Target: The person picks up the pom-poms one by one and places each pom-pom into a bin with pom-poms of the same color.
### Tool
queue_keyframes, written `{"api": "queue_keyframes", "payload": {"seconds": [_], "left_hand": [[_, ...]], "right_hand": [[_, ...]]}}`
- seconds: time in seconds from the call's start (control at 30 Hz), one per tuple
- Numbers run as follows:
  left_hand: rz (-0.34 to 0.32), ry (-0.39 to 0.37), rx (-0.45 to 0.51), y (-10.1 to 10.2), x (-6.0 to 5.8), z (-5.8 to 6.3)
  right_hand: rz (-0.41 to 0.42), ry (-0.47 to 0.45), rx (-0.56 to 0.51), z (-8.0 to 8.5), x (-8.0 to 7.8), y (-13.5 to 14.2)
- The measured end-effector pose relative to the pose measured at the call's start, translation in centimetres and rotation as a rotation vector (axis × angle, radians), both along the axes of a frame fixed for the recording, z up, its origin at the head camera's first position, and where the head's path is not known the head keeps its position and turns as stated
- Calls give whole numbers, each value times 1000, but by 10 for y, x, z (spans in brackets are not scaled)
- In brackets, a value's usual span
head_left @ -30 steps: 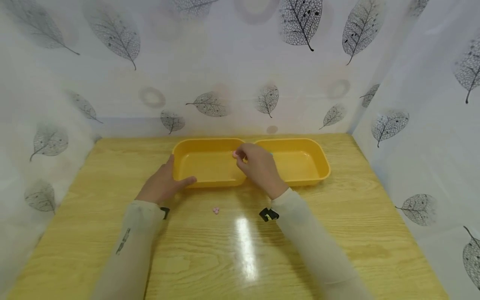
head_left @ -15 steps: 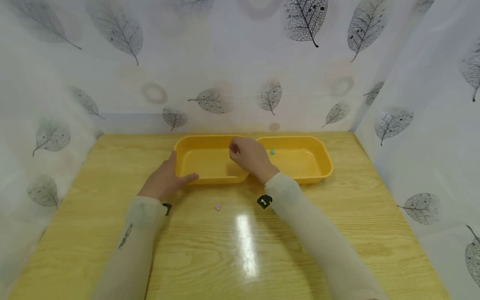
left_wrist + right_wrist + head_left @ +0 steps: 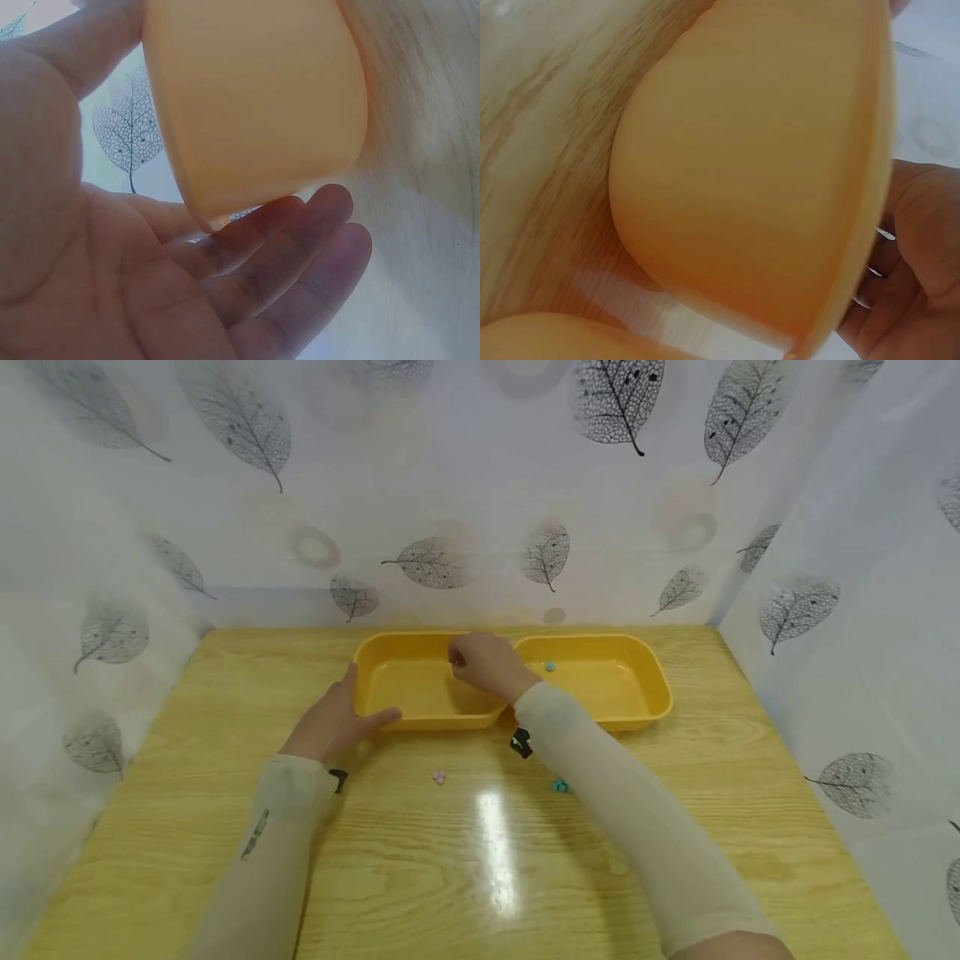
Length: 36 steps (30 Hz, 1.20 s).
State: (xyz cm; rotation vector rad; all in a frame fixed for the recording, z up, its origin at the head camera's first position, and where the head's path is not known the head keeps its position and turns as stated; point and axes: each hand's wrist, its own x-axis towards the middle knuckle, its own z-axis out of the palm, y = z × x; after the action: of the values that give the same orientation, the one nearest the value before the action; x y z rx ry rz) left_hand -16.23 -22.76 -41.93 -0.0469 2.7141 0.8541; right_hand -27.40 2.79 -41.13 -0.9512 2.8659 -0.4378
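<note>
My left hand (image 3: 330,722) grips the left end of the left yellow tray (image 3: 450,723), its thumb along the front rim. In the left wrist view the fingers lie against the tray's wall (image 3: 255,97). Over the right part of the same tray, my right hand (image 3: 491,664) hangs with curled fingers. Whether a small piece is between its fingertips is hidden. The right wrist view shows that hand (image 3: 930,232) beyond the tray's wall (image 3: 742,150). Several small pink bead-like pieces (image 3: 439,777) lie clustered on the table in front.
Right beside it stands a second yellow tray (image 3: 660,700) with one small turquoise ball (image 3: 550,667) inside. Several turquoise pieces (image 3: 560,786) lie on the wooden table (image 3: 405,877) near the right forearm. A leaf-printed curtain (image 3: 480,502) encloses the back and sides.
My right hand has moved left, further over the left tray; the pink piece seen between its fingertips a second ago is out of sight. The turquoise pieces on the table are uncovered. The left hand stays put.
</note>
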Motion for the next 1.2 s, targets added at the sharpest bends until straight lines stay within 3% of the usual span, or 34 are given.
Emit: {"api": "queue_keyframes", "payload": {"seconds": [0.27, 0.5, 0.87, 1.07, 1.2], "left_hand": [[3, -1, 14, 1, 1, -1], [-6, 54, 19, 3, 0, 1], [-9, 26, 10, 3, 1, 3], [-4, 30, 7, 2, 2, 3], [0, 30, 1, 1, 3, 3]], "right_hand": [[43, 1, 69, -17, -4, -5], [36, -31, 135, -25, -2, -7], [56, -29, 192, -20, 2, -6], [43, -53, 164, -20, 2, -4], [19, -90, 113, -11, 6, 1]]}}
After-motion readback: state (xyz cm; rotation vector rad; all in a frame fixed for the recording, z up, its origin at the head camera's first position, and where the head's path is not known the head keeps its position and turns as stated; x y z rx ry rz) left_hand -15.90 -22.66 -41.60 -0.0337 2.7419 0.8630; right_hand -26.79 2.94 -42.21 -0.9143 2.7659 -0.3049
